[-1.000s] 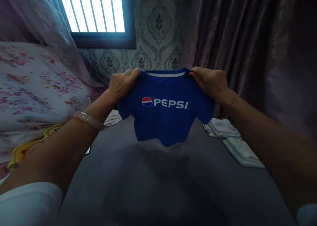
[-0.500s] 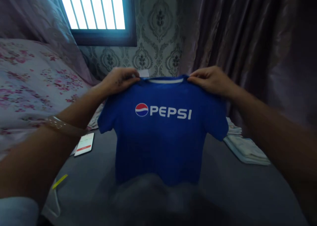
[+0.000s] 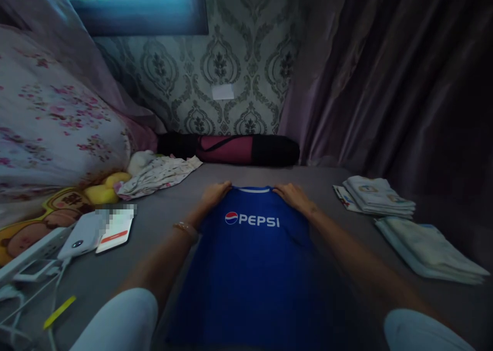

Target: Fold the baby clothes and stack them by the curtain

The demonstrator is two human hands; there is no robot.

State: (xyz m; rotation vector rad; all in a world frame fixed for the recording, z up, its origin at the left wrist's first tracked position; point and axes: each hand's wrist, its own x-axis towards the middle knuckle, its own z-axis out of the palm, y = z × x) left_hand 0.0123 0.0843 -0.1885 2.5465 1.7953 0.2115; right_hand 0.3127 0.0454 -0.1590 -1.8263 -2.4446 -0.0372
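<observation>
Pretty dim room: patterned wallpaper (image 3: 250, 58) ahead, and my blue shirt (image 3: 252, 274) down on a gray sheet (image 3: 250, 174), right in front of me. Gray sheet shows past the collar, up to a maroon-and-black roll (image 3: 227, 150) lying across behind the shirt. There's a decent strip to the shirt's right too, before the two folded stacks (image 3: 381, 197). Left of the shirt it's tighter: a phone (image 3: 115, 238), a pale gadget (image 3: 82, 233) and a power strip (image 3: 34, 251) sit that way, with a crumpled print cloth (image 3: 162, 176) beyond the phone.

My left hand (image 3: 217, 193) is pinching the shirt's left shoulder by the collar, fingertips together, and my right hand (image 3: 292, 194) has the same pinch on the other shoulder. Half a second ago I had the shirt up in the air with the hem hanging; now it's lowered and stretches back toward me. Hem end's too dark to make out.

Fabric looks smooth and soft, with white PEPSI lettering, a round logo and a pale band inside the neck. The stacks are flat, soft-looking layers.
</observation>
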